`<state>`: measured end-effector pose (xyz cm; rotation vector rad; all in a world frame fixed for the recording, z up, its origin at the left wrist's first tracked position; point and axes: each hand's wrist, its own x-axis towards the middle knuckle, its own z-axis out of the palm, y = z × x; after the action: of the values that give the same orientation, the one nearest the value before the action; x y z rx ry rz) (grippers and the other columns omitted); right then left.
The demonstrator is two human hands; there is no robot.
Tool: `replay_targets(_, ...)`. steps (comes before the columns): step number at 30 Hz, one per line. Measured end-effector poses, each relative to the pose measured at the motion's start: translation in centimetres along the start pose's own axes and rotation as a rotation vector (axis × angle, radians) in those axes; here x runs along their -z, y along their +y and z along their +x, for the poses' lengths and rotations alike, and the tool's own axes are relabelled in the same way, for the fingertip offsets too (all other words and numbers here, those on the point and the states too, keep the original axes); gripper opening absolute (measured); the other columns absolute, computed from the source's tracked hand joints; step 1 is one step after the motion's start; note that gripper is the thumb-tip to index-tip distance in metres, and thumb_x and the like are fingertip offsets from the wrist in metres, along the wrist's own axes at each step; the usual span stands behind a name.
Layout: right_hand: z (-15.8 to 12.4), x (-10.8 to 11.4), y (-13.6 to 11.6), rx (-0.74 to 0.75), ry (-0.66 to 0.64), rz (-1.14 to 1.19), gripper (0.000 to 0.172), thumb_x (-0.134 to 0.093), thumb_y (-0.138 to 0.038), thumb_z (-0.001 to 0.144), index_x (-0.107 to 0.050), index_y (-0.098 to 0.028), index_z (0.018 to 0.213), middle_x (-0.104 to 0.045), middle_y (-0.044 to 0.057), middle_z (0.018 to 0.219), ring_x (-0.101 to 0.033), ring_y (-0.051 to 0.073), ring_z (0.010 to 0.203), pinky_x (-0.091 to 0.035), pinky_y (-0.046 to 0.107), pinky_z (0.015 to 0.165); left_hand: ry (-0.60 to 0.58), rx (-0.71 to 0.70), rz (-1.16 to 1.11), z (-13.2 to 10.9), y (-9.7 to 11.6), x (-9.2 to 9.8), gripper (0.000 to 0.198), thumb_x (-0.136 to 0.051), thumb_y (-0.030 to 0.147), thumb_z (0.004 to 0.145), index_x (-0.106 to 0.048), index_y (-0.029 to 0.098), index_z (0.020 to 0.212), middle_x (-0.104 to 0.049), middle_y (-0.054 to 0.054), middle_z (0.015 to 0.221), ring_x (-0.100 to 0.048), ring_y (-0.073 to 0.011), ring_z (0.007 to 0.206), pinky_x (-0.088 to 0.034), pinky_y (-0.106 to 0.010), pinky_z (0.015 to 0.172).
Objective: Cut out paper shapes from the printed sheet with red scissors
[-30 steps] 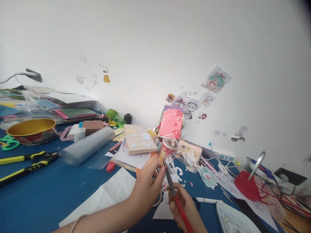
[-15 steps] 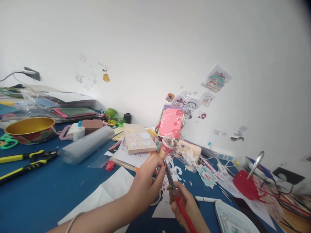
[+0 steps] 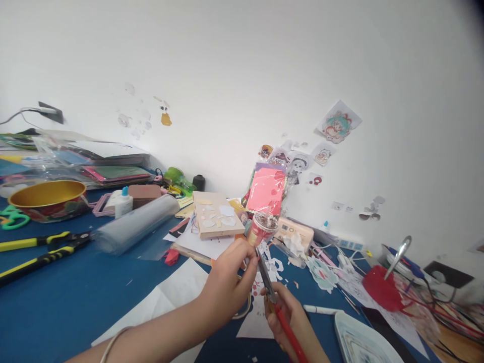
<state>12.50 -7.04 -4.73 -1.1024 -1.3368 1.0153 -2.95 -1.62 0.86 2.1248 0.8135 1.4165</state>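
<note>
My left hand [image 3: 231,277] is closed in a pinch, with thumb and forefinger pressed together. What sits between the fingertips is too small to make out, though a speck of red shows there. In my right hand [image 3: 289,315] is a pair of red-handled scissors [image 3: 267,282], its narrow grey blades pointing up and away toward the left fingertips. A white sheet with small red and dark prints [image 3: 258,317] lies below, between the hands. White paper scraps [image 3: 278,265] are strewn just beyond the blades. Behind the left fingertips stands a red cup with a clear lid [image 3: 260,229].
At left are a gold-lined bowl [image 3: 49,194], yellow-black cutters [image 3: 45,252] and a clear plastic roll [image 3: 136,224]. A wooden board with paper pieces [image 3: 217,229] lies ahead. At right are a white tray [image 3: 363,338], a pen [image 3: 323,309] and a red pouch [image 3: 381,287].
Very little differs. Both hands and the scissors stay almost where they were, and the view has shifted slightly.
</note>
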Motion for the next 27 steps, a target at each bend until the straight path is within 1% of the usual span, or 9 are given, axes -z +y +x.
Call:
replay_targets(3, 0.0, 0.3, 0.3, 0.033, -0.001, -0.066, 0.054, -0.06, -0.068, 0.063, -0.053, -0.022, 0.089, -0.045, -0.004, 0.057, -0.035, 0.01, 0.048, -0.029, 0.023, 0.046, -0.007, 0.001, 0.014, 0.0, 0.0, 0.0, 0.017, -0.036, 0.021, 0.088, -0.044, 0.021, 0.073, -0.049, -0.001, 0.074, -0.047, -0.0148, 0.068, -0.038, -0.027, 0.063)
replay_targets(7, 0.2, 0.7, 0.7, 0.053, -0.019, -0.132, 0.055, -0.056, -0.07, 0.064, -0.053, -0.021, 0.089, -0.038, -0.006, 0.054, -0.028, 0.009, 0.047, -0.021, 0.021, 0.043, -0.001, -0.01, 0.005, 0.0, 0.0, 0.0, 0.016, -0.037, 0.02, 0.087, -0.043, 0.02, 0.072, -0.049, 0.0, 0.073, -0.046, -0.0145, 0.068, -0.038, -0.026, 0.063)
replay_targets(11, 0.2, 1.0, 0.9, 0.043, -0.027, -0.125, 0.054, -0.057, -0.07, 0.064, -0.053, -0.022, 0.088, -0.032, -0.008, 0.053, -0.025, 0.008, 0.046, -0.018, 0.022, 0.043, 0.009, -0.018, -0.005, 0.2, -0.1, 0.1, 0.016, -0.038, 0.019, 0.086, -0.043, 0.02, 0.072, -0.048, 0.0, 0.072, -0.046, -0.0141, 0.068, -0.037, -0.026, 0.063)
replay_targets(17, 0.4, 1.1, 1.5, 0.055, -0.023, -0.113, 0.052, -0.058, -0.068, 0.063, -0.054, -0.022, 0.087, -0.034, -0.008, 0.052, -0.026, 0.008, 0.046, -0.021, 0.021, 0.042, -0.003, -0.019, -0.003, 0.2, 0.0, 0.2, 0.016, -0.037, 0.018, 0.086, -0.044, 0.02, 0.072, -0.048, 0.0, 0.072, -0.046, -0.0144, 0.068, -0.038, -0.026, 0.063)
replay_targets(20, 0.5, 1.1, 1.6, 0.051, -0.003, -0.143, 0.051, -0.056, -0.069, 0.065, -0.054, -0.022, 0.084, -0.034, -0.008, 0.049, -0.024, 0.007, 0.043, -0.019, 0.021, 0.041, -0.011, -0.014, -0.008, 0.2, 0.0, 0.2, 0.016, -0.037, 0.018, 0.086, -0.044, 0.02, 0.072, -0.048, 0.0, 0.073, -0.046, -0.0141, 0.068, -0.037, -0.026, 0.063)
replay_targets(24, 0.4, 1.0, 1.1, 0.04, 0.014, -0.184, 0.045, -0.058, -0.063, 0.068, -0.055, -0.021, 0.083, -0.036, -0.008, 0.048, -0.023, 0.006, 0.041, -0.018, 0.021, 0.039, -0.015, -0.004, -0.015, 0.3, -0.1, 0.2, 0.016, -0.038, 0.018, 0.086, -0.044, 0.02, 0.071, -0.048, 0.0, 0.073, -0.046, -0.0139, 0.068, -0.038, -0.026, 0.063)
replay_targets(27, 0.3, 1.1, 0.5, 0.054, 0.045, -0.124, 0.044, -0.064, -0.058, 0.066, -0.055, -0.02, 0.086, -0.038, -0.008, 0.051, -0.025, 0.005, 0.042, -0.02, 0.019, 0.04, -0.016, 0.057, -0.016, 0.4, -0.3, -0.1, 0.016, -0.039, 0.02, 0.085, -0.046, 0.02, 0.071, -0.049, 0.0, 0.072, -0.047, -0.0143, 0.068, -0.038, -0.026, 0.063)
